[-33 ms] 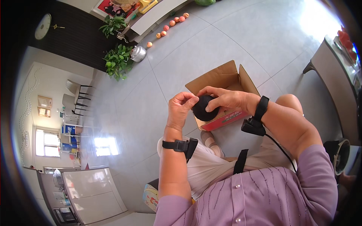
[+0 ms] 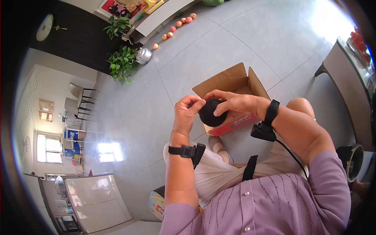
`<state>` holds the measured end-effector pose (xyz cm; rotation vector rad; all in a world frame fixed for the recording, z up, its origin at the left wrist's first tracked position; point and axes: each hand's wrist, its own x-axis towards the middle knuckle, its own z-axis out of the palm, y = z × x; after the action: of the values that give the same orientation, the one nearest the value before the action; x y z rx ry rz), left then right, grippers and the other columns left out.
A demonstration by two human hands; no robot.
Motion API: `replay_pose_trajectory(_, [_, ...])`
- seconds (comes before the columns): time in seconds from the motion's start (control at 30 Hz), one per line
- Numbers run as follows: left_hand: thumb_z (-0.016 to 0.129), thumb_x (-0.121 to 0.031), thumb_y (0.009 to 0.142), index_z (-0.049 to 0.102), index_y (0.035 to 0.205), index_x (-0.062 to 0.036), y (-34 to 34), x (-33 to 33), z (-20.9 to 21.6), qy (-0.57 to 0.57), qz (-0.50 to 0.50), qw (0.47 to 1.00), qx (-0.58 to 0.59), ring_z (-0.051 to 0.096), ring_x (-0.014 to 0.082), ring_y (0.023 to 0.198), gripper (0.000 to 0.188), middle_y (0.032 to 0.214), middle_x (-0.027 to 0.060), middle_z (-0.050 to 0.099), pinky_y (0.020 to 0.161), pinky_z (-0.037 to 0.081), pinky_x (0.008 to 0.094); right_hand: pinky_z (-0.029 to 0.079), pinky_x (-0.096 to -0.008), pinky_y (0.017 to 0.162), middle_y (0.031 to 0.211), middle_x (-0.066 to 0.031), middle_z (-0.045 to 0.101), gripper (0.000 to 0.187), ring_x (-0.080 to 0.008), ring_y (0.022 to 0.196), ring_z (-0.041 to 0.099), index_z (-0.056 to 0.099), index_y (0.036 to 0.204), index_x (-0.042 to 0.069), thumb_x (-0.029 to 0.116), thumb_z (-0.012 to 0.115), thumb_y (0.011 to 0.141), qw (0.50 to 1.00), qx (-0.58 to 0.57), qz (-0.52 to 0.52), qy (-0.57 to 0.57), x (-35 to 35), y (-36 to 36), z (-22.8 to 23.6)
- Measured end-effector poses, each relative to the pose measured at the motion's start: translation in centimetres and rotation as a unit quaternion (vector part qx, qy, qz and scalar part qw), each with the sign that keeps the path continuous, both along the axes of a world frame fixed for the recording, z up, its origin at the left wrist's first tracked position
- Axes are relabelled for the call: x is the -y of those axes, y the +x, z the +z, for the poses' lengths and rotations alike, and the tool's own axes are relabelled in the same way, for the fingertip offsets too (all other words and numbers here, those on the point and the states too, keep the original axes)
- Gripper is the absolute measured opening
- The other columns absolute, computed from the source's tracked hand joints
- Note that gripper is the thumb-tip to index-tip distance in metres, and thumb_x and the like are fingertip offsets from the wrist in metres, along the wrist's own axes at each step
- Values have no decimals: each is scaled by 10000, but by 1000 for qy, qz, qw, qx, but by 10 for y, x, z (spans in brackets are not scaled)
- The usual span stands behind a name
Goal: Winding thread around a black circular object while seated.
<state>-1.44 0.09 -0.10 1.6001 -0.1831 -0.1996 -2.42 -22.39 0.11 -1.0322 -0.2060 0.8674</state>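
Observation:
My right hand [image 2: 238, 104] grips a round black ball [image 2: 212, 113] from its right side, thumb laid over the front and fingers over the top. The surface of the ball is dark and matte; what it is made of cannot be made out. At the ball's upper left edge, my left hand [image 2: 187, 112] is closed in a pinch, thumb against fingertips. Whatever sits in that pinch is too small to tell. Both hands are above the near side of an open cardboard box [image 2: 223, 79], whose inside they partly hide.
The box stands on grey floor tiles [image 2: 137, 102] before my feet. Several peaches [image 2: 179, 24] lie in a row at the far side, near a silver kettle [image 2: 143, 56] and a potted plant [image 2: 122, 64]. A low table [image 2: 340, 66] stands to the right.
The black ball and my fingertips have shifted very slightly to the left. Both grips look the same.

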Motion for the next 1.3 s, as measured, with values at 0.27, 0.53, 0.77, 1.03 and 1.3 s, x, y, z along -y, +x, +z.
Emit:
replay_pose_trajectory(0.27, [696, -158, 911, 694, 927, -54, 5, 2, -7, -5, 26, 999, -26, 585, 70, 713, 105, 813, -2, 667, 667, 479, 222, 508, -467, 972, 1301, -160, 469, 632, -309, 1191, 528, 375, 1402, 79, 119, 646, 832, 983, -42, 7, 178, -2, 2, 0])
replay_pose_trajectory(0.53, [676, -134, 918, 694, 919, -37, 2, 9, -5, 62, 28, 995, -67, 564, 64, 645, 99, 761, -8, 646, 576, 480, 220, 532, -424, 919, 1265, -153, 484, 608, -281, 1134, 568, 382, 1332, 49, 188, 703, 835, 968, -37, -202, 144, 2, 8, 8])
replay_pose_trajectory(0.77, [732, -117, 867, 711, 898, -21, -7, 11, -3, 93, -71, 992, -48, 568, 90, 674, 104, 772, 11, 650, 631, 482, 246, 533, -385, 877, 1243, -158, 508, 704, -262, 1107, 583, 366, 1328, 57, 205, 775, 774, 950, -21, -307, 59, 0, 12, 2])
replay_pose_trajectory(1.03, [730, -45, 846, 706, 880, -17, -10, 6, 5, -46, -95, 994, -26, 587, 149, 676, 50, 798, 48, 655, 640, 488, 281, 506, -358, 912, 1181, -170, 589, 666, -263, 1080, 598, 464, 1263, 59, 227, 802, 714, 913, 257, -211, -236, -4, 15, -18])
replay_pose_trajectory(1.3, [777, -125, 832, 695, 857, -45, -5, 4, 4, 9, 11, 1000, -8, 559, 102, 659, 117, 759, 5, 641, 612, 452, 240, 499, -338, 938, 1176, -142, 564, 629, -237, 1107, 576, 472, 1303, 72, 190, 762, 758, 981, 118, -33, -149, -9, 2, -4])
